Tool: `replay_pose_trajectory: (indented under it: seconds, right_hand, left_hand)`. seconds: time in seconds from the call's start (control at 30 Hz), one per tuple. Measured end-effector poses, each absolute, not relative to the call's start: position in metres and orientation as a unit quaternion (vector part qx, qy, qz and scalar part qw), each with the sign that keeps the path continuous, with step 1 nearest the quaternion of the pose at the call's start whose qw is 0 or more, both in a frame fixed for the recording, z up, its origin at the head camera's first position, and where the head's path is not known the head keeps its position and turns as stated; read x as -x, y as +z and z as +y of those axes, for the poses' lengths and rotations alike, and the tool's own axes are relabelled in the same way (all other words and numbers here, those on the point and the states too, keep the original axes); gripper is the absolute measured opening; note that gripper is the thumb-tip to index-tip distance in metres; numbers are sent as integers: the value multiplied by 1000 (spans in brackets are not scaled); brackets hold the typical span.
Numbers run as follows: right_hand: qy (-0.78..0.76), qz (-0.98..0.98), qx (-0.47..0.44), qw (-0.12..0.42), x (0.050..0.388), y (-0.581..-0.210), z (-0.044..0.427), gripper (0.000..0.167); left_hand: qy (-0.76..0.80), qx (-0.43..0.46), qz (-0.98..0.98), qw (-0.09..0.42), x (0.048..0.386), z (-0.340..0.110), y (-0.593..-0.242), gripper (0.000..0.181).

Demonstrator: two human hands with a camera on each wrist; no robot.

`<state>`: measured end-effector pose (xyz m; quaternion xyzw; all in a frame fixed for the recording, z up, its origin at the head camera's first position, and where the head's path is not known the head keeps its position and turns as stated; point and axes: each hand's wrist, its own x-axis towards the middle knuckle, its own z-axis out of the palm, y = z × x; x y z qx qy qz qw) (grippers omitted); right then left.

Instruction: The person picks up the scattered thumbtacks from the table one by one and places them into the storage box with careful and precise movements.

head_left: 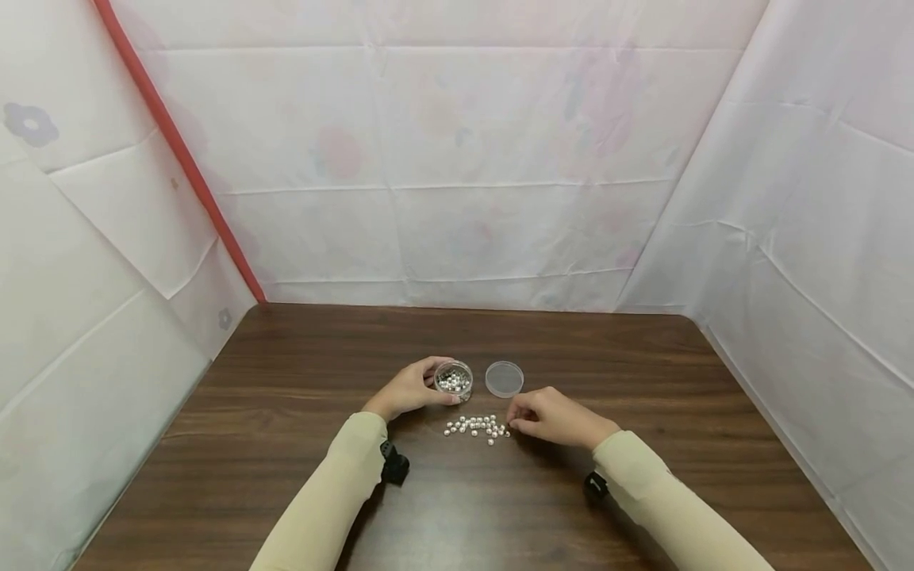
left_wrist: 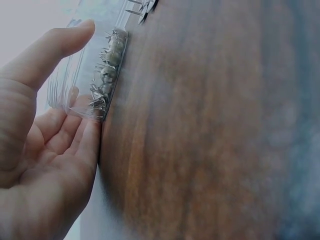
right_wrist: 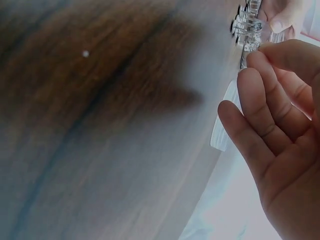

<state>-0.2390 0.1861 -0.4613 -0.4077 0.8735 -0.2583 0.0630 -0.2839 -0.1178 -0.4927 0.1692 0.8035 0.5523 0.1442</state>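
Note:
My left hand [head_left: 409, 388] grips a round clear plastic box [head_left: 464, 394], thumb on the near side and fingers round the far side. Silver thumbtacks [head_left: 453, 382] fill its bottom; the left wrist view shows their points and domed heads [left_wrist: 107, 75]. In front of the box lies a loose group of silver thumbtacks [head_left: 474, 423]. My right hand [head_left: 559, 418] is at the right end of that group, thumb and index fingertips close together, other fingers loosely bent. Whether a tack is between those fingertips is hidden.
A round clear lid [head_left: 504, 380] lies flat to the right of the box, just beyond my right hand. The brown wooden table [head_left: 321, 341] is bordered by pale cloth walls [head_left: 457, 159] at the back and sides.

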Motion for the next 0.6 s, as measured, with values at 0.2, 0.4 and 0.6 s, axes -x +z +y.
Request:
replay_pose_trajectory:
  seconds: [0.2, 0.4, 0.6]
  right_hand:
    - [-253, 875, 409, 46, 248, -467, 187, 4]
    - [-252, 879, 403, 34, 254, -469, 188, 5]
    - [-257, 878, 404, 15, 261, -468, 183, 5]
  left_hand:
    - [550, -167, 805, 146, 285, -117, -493, 77]
    - [549, -170, 805, 146, 285, -115, -491, 78]
    - [554, -172, 801, 146, 284, -113, -491, 77]
